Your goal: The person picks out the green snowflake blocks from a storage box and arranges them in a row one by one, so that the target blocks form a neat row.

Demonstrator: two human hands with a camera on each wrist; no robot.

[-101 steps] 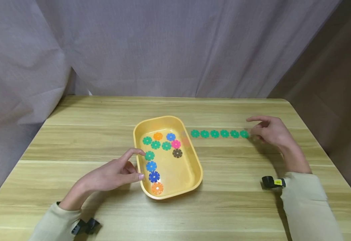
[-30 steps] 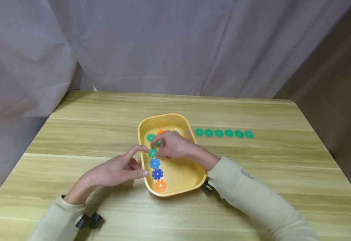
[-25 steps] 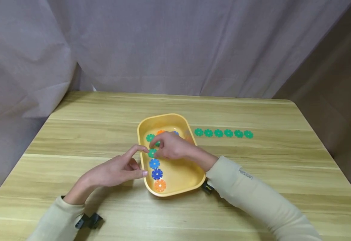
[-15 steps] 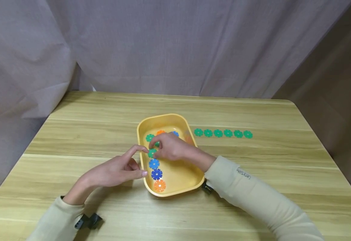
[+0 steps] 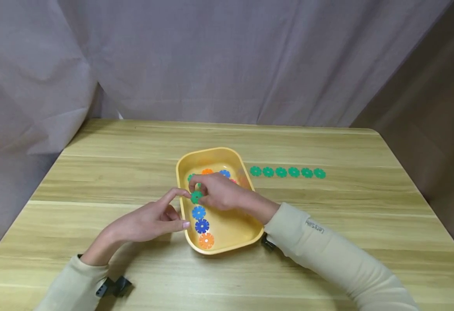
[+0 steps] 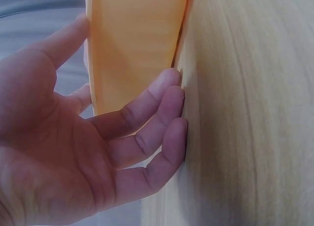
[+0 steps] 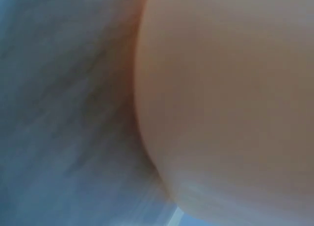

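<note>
A yellow plastic tray stands on the wooden table in the head view, with several notched snowflake building discs inside. My left hand holds its left rim, index finger and thumb over the edge; the left wrist view shows the other fingers bent along the outer wall. Inside the tray, my right hand pinches a green snowflake disc between thumb and index finger. Below that disc lie a light blue disc, a dark blue disc and an orange disc. My right hand partly covers the discs farther back.
Right of the tray, several green discs lie flat in a straight row on the table. A grey curtain hangs behind the table's far edge. The right wrist view is blurred, filled mostly by a pale curved surface.
My right hand has come from the right end of the row into the tray. Over the last half second it has shifted slightly left and taken hold of the green disc. The left hand stays at the rim.
</note>
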